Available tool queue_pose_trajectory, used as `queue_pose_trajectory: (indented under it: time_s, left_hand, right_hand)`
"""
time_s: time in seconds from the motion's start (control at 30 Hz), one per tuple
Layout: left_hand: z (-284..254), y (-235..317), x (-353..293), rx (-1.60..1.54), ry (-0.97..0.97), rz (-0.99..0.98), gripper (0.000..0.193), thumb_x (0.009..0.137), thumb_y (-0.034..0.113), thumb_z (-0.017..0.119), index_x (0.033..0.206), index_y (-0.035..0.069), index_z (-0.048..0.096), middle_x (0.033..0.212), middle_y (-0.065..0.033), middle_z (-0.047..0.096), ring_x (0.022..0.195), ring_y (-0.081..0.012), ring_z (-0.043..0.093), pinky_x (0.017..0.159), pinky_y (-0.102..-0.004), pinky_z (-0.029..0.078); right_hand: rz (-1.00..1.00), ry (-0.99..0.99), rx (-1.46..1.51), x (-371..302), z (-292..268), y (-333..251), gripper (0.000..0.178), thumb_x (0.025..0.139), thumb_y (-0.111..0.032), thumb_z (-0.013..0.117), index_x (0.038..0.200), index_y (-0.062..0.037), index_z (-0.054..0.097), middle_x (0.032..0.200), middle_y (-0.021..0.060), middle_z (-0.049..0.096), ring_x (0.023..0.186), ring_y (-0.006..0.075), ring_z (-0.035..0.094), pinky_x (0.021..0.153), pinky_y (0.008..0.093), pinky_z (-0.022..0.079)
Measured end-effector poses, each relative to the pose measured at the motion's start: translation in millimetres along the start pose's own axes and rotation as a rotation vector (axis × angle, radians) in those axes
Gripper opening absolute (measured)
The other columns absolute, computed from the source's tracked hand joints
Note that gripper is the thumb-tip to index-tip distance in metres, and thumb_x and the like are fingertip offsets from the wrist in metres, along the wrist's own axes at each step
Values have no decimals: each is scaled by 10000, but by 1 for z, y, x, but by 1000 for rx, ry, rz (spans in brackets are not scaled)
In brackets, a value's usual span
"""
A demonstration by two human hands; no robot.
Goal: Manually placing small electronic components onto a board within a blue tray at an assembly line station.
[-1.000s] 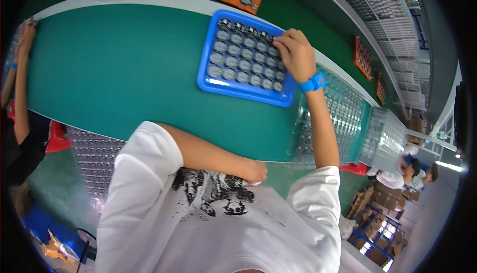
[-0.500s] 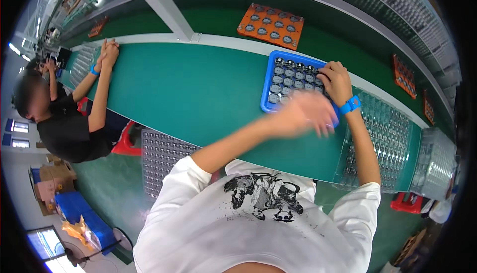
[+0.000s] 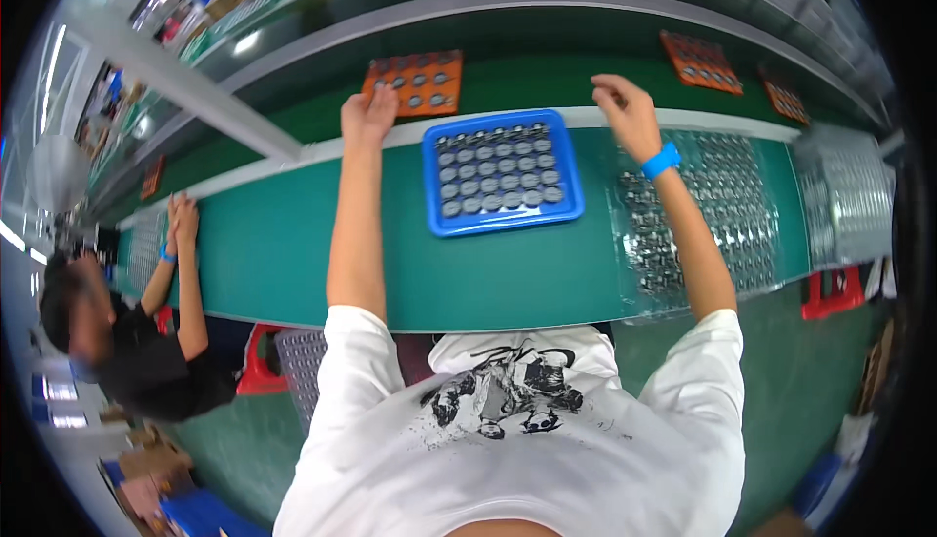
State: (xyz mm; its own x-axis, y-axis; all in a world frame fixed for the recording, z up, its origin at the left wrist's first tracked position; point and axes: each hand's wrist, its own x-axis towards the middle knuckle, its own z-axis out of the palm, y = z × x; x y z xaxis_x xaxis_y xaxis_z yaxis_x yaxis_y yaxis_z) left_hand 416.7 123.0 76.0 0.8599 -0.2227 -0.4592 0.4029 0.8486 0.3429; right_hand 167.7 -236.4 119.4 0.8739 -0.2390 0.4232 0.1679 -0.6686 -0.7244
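My left hand (image 3: 371,119) is raised with its fingers stretched out, at the lower left corner of an orange plate (image 3: 452,98) holding round metal parts. Whether the fingertips touch the plate, I cannot tell. In front of me lies a blue tray (image 3: 433,217) with rows of round silver parts (image 3: 489,168), and neither hand is on it. To the tray's right, my right hand (image 3: 632,125), with a blue band on its wrist, hovers over the bench's far edge. Its fingers are half bent with a gap to the thumb, and nothing shows in them.
Clear plastic blister trays (image 3: 703,210) with metal parts lie under my right forearm. A stack of clear trays (image 3: 847,185) stands at the bench's right end. More orange plates (image 3: 703,63) lie along the green belt (image 3: 547,73). Another person (image 3: 146,342) sits at the left.
Both hands have left the blue tray: the left went up and left to the orange plate, the right away to the tray's right. The view has also turned rightward.
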Motion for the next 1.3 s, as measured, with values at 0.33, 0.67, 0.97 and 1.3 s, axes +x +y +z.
queue_pose_trajectory:
  time_s: [0.33,0.67,0.97,1.3]
  left_hand:
    - [9,-7,4,47,138,-26,250,909,60,493,1111,-81,541,1121,-224,637,900,-265,651,735,-334,582]
    - [-32,38,44,533,73,-49,159,944,270,619,885,123,621,594,47,612,507,-78,568,445,-204,415]
    - [-54,37,62,496,-242,249,364,1009,110,533,1361,23,500,1338,-144,591,1252,-337,559,1060,-494,486]
    - [-46,9,-93,534,-75,443,242,998,97,509,1193,-46,529,1156,-184,615,1104,-306,616,983,-468,528]
  right_hand:
    - [872,973,1402,52,-151,245,534,920,-224,563,1425,-106,434,1488,206,389,1399,345,355,1112,508,341]
    - [980,967,1291,109,-109,283,279,854,-162,688,1116,-174,595,1033,54,611,940,260,595,878,538,484]
    - [643,913,1331,118,-84,247,429,803,123,580,1207,-19,584,1185,198,643,1064,399,661,899,574,570]
    - [719,444,1023,115,-62,146,116,860,-22,720,866,20,613,744,44,548,694,192,614,740,362,646]
